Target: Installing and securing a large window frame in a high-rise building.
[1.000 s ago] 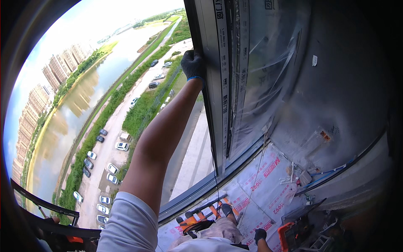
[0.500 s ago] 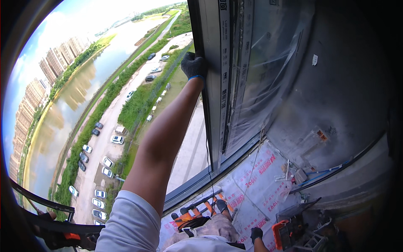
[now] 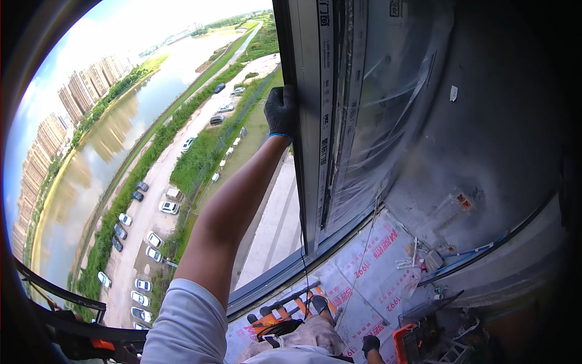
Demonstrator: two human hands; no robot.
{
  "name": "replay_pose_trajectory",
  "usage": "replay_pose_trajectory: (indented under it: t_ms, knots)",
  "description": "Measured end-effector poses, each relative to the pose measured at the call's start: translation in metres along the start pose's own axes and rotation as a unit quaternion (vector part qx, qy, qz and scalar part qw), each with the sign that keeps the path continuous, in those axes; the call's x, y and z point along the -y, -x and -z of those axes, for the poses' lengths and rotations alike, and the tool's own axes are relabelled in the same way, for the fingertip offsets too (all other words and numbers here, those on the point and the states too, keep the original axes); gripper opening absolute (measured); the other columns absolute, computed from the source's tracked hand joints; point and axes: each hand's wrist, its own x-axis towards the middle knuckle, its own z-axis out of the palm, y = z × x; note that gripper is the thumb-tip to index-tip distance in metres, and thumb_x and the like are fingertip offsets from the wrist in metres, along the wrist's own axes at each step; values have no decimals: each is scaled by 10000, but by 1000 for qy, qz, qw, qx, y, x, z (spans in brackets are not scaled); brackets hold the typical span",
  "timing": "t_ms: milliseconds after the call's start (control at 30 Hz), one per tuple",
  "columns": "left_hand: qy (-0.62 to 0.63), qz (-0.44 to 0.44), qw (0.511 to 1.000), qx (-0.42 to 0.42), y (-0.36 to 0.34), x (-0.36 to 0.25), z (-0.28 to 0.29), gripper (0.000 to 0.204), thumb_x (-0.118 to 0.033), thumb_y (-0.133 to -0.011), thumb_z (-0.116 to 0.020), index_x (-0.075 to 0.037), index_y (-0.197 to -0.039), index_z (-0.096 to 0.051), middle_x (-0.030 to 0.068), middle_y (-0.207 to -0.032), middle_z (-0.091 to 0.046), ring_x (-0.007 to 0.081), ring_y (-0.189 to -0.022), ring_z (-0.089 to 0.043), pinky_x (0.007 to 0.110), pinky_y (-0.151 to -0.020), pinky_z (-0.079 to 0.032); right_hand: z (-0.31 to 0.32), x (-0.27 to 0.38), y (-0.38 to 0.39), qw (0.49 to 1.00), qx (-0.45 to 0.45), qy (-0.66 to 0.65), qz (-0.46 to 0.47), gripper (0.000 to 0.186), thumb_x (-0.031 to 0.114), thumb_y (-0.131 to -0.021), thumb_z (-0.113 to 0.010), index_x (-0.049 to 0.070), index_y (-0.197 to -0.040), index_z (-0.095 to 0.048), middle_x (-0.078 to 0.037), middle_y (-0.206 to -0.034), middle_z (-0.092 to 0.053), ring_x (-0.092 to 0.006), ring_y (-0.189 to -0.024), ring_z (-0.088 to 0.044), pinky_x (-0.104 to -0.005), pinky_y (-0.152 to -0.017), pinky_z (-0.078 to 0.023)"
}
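our left hand point(image 3: 282, 112), gloved, is curled firmly against the left edge of the upright window frame point(image 3: 312, 121), which stands mid-scene between the open view on the left and the dim room on the right; the hold seems meant for steadiness. film point(image 3: 400, 103) clings over the panel, likely as protection. our right hand point(image 3: 371, 344) hangs near, left of the orange-edged toolbox point(image 3: 401, 343); we cannot tell whether it holds anything.

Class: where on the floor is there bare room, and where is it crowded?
Bare: printed floor sheeting between the scraps and the orange-edged box. Crowded: by the foot, where the orange frame lies, and around the box near the right hand.
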Motion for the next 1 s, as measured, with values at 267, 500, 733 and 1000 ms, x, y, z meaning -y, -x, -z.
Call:
replay_pose_trajectory:
  t_ms: [267, 500, 733, 1000]
  knots:
    - [-173, -183, 967, 35, -37, -27, 14, 333, -274, -958, -563, -5, -763, -591, 253, -737, -615, 448, -742, -619, 502, -655, -464, 14, 7, -6, 1000, -7, 10, 0, 394, 252, -622, -883, 141, -967, -731, -114, -972, -710, -310, -977, -680, -436, -850, -539]
    - [-178, -181, 964, 82, -56, -39, 19, 258, -238, -918, -585, -18, -787, -615, 255, -747, -612, 459, -768, -619, 518, -664, -477, 11, 15, -5, 1000, 5, -15, -9, 345, 242, -658, -853, 140, -965, -731, -119, -985, -711, -310, -975, -679, -434, -847, -543]
    - [-148, -209, 966, 48, -66, -46, 6, 270, -245, -929, -579, -24, -775, -588, 241, -770, -620, 461, -778, -614, 522, -671, -478, 18, 11, 1, 997, -64, -32, -1, 225, 246, -911, -574, 133, -916, -769, -127, -930, -728, -328, -898, -699, -457, -810, -548]
    - [-175, -144, 973, 45, 11, 14, 11, 287, -260, -950, -564, -21, -790, -562, 243, -746, -572, 480, -781, -578, 540, -660, -437, 1, 12, 7, 998, -50, -9, 22, 373, 253, -632, -891, 114, -929, -713, -130, -976, -698, -322, -977, -671, -433, -841, -536]
